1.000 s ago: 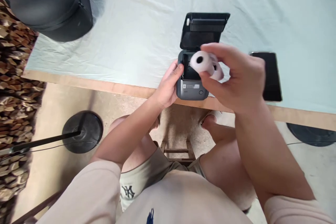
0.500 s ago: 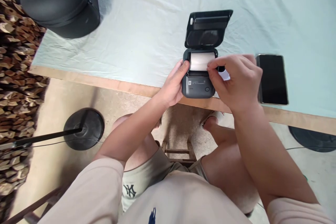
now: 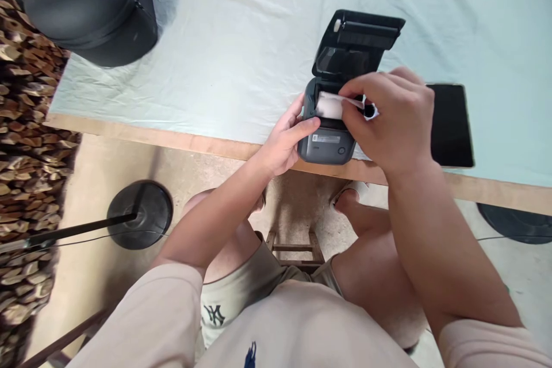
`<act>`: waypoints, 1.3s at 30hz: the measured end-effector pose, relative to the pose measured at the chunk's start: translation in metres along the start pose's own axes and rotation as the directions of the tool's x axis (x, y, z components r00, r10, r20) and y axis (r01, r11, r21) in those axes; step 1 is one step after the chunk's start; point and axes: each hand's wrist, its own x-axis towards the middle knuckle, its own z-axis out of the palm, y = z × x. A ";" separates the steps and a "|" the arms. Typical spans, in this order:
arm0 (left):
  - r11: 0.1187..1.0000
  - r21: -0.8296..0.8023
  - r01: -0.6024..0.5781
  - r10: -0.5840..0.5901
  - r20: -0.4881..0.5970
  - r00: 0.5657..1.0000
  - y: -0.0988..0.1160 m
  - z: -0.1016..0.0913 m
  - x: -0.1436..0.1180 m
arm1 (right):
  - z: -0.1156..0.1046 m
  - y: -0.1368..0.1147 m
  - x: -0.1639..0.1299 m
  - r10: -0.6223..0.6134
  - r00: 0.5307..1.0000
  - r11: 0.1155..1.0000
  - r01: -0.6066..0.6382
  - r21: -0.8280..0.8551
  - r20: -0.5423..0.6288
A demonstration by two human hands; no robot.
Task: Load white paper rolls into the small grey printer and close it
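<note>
A small dark label printer [image 3: 326, 152] stands at the table's front edge with its lid [image 3: 356, 40] swung up and back. My left hand [image 3: 287, 141] grips the printer's left side, thumb on its top near the paper bay. Inside the bay lies a white paper roll [image 3: 329, 106]. With thumb and forefinger, my right hand [image 3: 388, 118] pinches the loose end of the roll's paper, lifting it a little. Part of the roll and the printer's right side are hidden behind my right fingers.
A black smartphone [image 3: 452, 125] lies on the pale cloth [image 3: 241, 40], right of my hand. At the back left stands a black zipped case [image 3: 90, 6]. Below the table are a round stand base [image 3: 140, 214] and a wooden stool [image 3: 293, 248]; stacked firewood [image 3: 30, 155] lines the left.
My right thumb and forefinger have raised the paper's end off the roll. My left thumb has slid lower on the printer. The printer and its lid have tilted slightly.
</note>
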 end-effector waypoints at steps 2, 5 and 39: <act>0.999 -0.037 0.010 -0.011 -0.020 1.000 0.000 0.000 0.002 | -0.003 -0.005 -0.003 -0.095 0.994 0.994 0.098 0.058 -0.048; 0.997 -0.075 -0.014 0.011 -0.049 0.999 -0.001 -0.002 0.005 | -0.008 -0.011 -0.007 -0.212 0.975 0.964 0.221 0.151 -0.070; 0.940 0.230 -0.251 0.273 -0.064 0.960 0.012 0.026 -0.043 | 0.013 -0.033 -0.028 0.189 0.976 0.629 -0.207 0.749 0.111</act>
